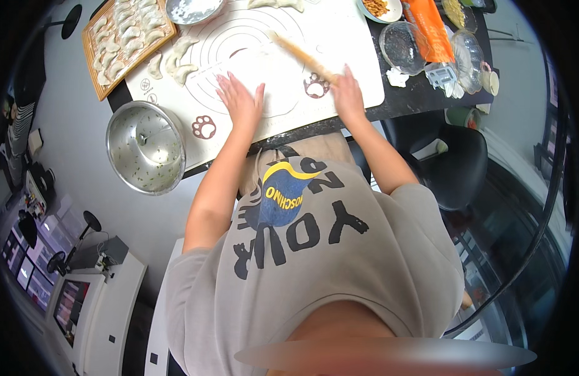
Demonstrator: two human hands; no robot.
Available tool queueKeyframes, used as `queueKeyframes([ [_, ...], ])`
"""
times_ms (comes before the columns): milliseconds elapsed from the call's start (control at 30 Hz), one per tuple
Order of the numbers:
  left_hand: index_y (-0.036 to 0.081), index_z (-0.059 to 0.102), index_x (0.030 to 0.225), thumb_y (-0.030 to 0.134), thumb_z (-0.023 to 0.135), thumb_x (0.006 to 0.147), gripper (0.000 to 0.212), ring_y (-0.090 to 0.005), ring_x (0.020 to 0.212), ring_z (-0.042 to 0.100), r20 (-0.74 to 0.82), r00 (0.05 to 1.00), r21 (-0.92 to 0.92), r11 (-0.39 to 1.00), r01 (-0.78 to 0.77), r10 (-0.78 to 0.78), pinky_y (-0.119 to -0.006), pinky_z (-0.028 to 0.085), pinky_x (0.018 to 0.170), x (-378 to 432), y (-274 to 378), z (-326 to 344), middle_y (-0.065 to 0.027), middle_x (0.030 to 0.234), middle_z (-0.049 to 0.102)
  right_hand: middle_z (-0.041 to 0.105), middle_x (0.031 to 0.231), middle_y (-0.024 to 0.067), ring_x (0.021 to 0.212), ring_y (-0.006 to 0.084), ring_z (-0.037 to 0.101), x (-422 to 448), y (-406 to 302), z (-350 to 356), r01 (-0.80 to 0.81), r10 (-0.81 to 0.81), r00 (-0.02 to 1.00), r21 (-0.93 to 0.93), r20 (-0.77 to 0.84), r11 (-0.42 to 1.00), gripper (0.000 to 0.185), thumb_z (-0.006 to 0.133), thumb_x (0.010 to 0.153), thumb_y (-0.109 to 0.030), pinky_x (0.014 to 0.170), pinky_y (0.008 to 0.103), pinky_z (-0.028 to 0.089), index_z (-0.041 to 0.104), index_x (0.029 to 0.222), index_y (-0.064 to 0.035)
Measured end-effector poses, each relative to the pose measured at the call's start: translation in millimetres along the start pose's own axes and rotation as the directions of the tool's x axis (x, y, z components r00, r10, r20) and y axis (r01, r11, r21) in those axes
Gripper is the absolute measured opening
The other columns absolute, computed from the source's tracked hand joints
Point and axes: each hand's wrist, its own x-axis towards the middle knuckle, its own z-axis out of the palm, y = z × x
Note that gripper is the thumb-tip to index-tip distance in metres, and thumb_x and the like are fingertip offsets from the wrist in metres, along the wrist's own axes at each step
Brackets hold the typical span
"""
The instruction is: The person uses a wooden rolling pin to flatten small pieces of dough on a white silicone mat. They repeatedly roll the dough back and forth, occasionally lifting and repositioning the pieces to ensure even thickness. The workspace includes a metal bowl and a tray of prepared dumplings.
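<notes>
A white pastry mat (280, 96) printed with circles and paw marks lies before me. My left hand (241, 99) rests palm down on its left part, fingers spread, holding nothing. At the mat's right, my right hand (349, 96) has its fingers at the near end of a wooden rolling pin (306, 58), which lies slantwise; whether they grip it I cannot tell. Several shaped dumplings (181, 54) sit on the mat beyond my left hand. Rows of dumplings fill a wooden tray (101, 91) at the upper left. More dough pieces (275, 3) show at the top edge.
A steel bowl (146, 148) with green bits stands at the left edge, and a bowl of white powder (195, 11) behind it. At right are a bowl of orange-brown food (382, 8), a clear bowl (402, 47), an orange bag (430, 30) and a black chair (451, 160).
</notes>
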Motion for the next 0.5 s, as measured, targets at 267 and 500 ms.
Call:
queueKeyframes([
  [267, -0.014, 0.010, 0.144, 0.064, 0.054, 0.082, 0.109, -0.0405, 0.144, 0.005, 0.151, 0.980, 0.192, 0.977, 0.096, -0.126, -0.052, 0.001, 0.116, 59, 31, 28, -0.0303, 0.152, 0.014, 0.038, 0.141, 0.0271, 0.125, 0.0422, 0.042, 16, 50, -23, -0.136, 0.180, 0.965, 0.223, -0.189, 0.965, 0.035, 0.059, 0.089, -0.017, 0.104, 0.0434, 0.036, 0.054, 0.117, 0.0031],
  [500, -0.012, 0.018, 0.143, 0.052, 0.050, 0.090, 0.089, -0.0398, 0.143, 0.013, 0.147, 0.904, 0.093, 0.904, -0.418, 0.402, -0.051, 0.008, 0.116, 52, -16, -2, -0.0298, 0.150, 0.020, 0.043, 0.141, 0.0168, 0.115, 0.0340, 0.050, 18, 13, -30, 0.090, -0.091, 0.995, 0.035, 0.039, 0.995, 0.033, 0.063, 0.085, -0.019, 0.097, 0.0414, 0.041, 0.059, 0.115, -0.0057],
])
